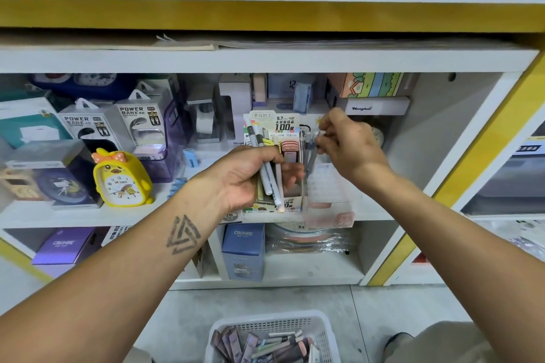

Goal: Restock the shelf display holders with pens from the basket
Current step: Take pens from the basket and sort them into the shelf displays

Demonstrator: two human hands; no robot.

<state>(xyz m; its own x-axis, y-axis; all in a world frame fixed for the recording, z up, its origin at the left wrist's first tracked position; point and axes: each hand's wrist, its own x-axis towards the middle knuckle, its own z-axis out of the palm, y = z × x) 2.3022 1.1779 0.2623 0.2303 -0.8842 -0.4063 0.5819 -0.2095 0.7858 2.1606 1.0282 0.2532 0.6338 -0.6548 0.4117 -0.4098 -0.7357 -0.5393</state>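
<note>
A person restocks pens at a stationery shelf (265, 60), working over a white basket (324, 330) on the floor directly below the holder (330, 209). The left hand (244, 177) grips a bundle of pens (269, 177) just left of the clear holder, in front of a cardboard lead box (271, 122), its fingers curled around the barrels. The right hand (348, 141), above the holder, pinches the top of one pen (312, 156) standing among a few others already in it. By the look of it the job is mid-course: some pens are slotted, a handful waits in the left hand, and many more lie in the basket. Room is tight: the shelf above the holder caps any lift, boxes crowd behind it, and the lead box sits against its left side, so pens seem best fed in from the front and above. The shelf's wall stands well right of the holder.
</note>
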